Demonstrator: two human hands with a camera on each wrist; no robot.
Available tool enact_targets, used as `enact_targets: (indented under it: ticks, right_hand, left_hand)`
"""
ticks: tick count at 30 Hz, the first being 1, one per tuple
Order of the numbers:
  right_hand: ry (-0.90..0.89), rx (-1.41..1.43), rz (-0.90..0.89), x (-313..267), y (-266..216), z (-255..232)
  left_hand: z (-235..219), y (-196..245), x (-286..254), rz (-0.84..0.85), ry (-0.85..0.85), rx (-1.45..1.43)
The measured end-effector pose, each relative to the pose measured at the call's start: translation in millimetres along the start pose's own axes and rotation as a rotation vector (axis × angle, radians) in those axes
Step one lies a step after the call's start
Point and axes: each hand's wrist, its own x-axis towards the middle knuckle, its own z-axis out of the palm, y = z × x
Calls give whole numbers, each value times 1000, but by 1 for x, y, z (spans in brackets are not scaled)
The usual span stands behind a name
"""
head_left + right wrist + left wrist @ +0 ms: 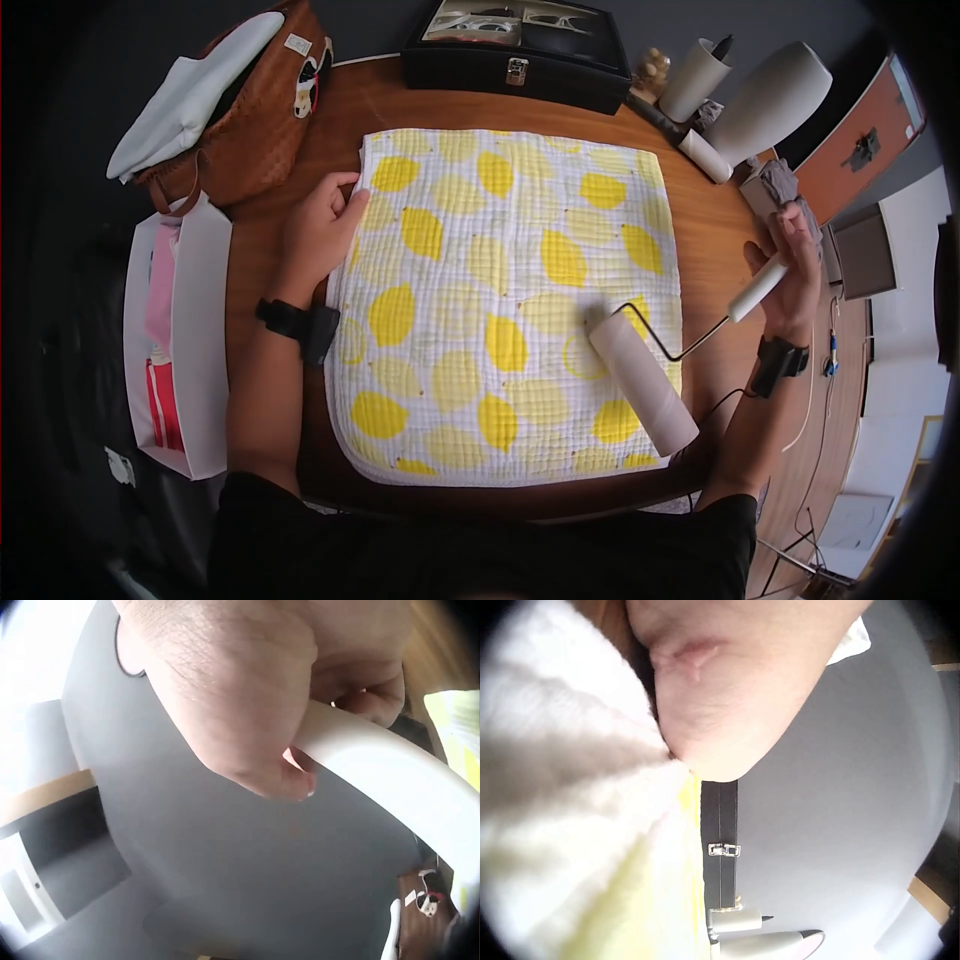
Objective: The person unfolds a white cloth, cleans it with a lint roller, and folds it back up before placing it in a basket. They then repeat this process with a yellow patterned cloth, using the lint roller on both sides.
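Note:
A folded quilted cloth (510, 300), white with yellow lemons, lies on the wooden table. At its upper left edge, my left hand (325, 225) pinches the border between thumb and fingers. In the left wrist view the cloth (570, 765) runs in soft folds up to the thumb; the other fingers are hidden there. My right hand (795, 265) grips the white handle of a lint roller (645, 385), off the cloth's right side. The roller's pale cylinder slants over the cloth's lower right part. In the right wrist view the thumb and fingers wrap around the handle (382, 765).
A black case (515, 60) with glasses stands at the back. On the left are a brown woven basket (265, 120) and a white box (200, 340) with pink and red items. A white cylindrical holder (695, 80) and a large pale rounded object (770, 100) stand back right.

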Motion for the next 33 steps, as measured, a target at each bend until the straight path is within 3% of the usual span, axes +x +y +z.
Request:
enact_targets:
  ticks: [4, 9, 13, 18, 22, 25, 29, 30, 31, 32, 33]
  right_hand:
    - [-218, 216, 61, -3, 27, 37]
    - [-458, 243, 112, -40, 47, 103]
    - [-620, 246, 99, -42, 51, 108]
    - [-38, 312, -7, -4, 58, 49]
    - [84, 468, -57, 23, 71, -40]
    - [83, 462, -133, 19, 69, -60]
    - [119, 351, -151, 1, 52, 42]
    - [37, 187, -141, -10, 53, 70]
    - [-188, 123, -129, -23, 59, 79]
    - [-248, 119, -77, -38, 60, 100]
    - [-520, 80, -73, -42, 57, 115]
  left_hand:
    - [1, -3, -1, -4, -6, -19]
    - [3, -6, 1, -15, -9, -36]
    - [2, -6, 2, -8, -38, -40]
    - [-2, 2, -1, -18, -30, -36]
    - [-5, 10, -3, -47, -34, -22]
    - [-3, 7, -2, -33, -17, -30]
    - [1, -2, 2, -17, -16, -56]
    - [1, 0, 1, -27, -16, -46]
    - [0, 1, 1, -33, -17, -35]
    - [0, 1, 1, -28, -21, -26]
    - [-1, 0, 1, -23, -24, -20]
